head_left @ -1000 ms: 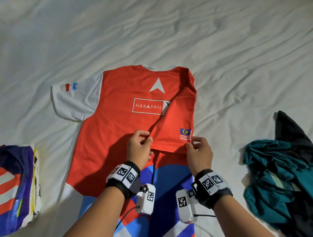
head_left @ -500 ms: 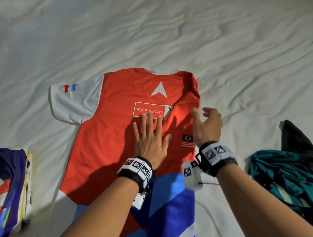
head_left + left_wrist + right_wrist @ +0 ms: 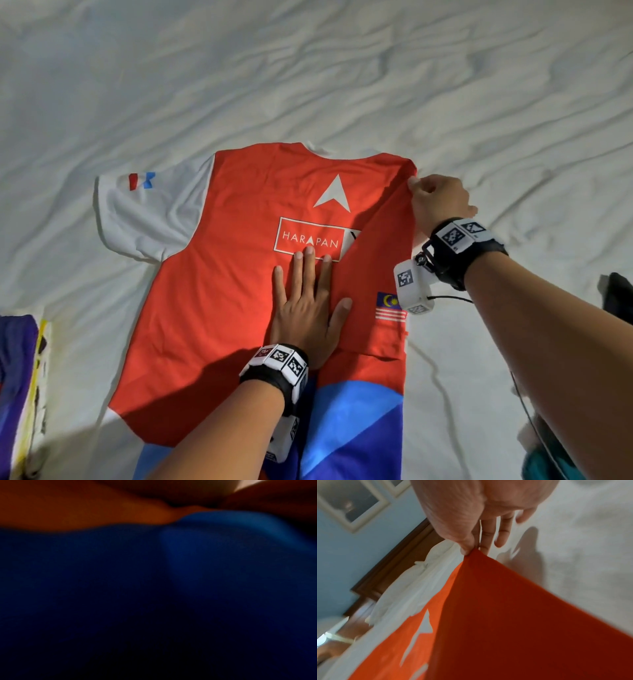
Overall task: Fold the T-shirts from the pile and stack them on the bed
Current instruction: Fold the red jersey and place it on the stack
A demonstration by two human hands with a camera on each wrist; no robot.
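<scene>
The red shirt (image 3: 239,291) lies back-up on the bed (image 3: 308,75), its right side already folded in over the print, the white left sleeve (image 3: 144,212) spread out flat. The left hand (image 3: 308,308) lies flat on the shirt just below the print, fingers straight, holding nothing; its wrist view is dark and shows only blurred red and blue cloth. The right hand (image 3: 438,202) pinches the shirt's top right corner between thumb and fingers, the cloth drawn taut up to that pinch in the right wrist view. The likeliest fault is a crooked fold: if the right hand tugs harder than the left hand pins, the whole shirt may slide on the creased sheet and the folded edge skew. A pinch this small could also slip off the corner. The unfolded pile (image 3: 548,459) lies right of the shirt, a folded stack (image 3: 20,394) left of it.
</scene>
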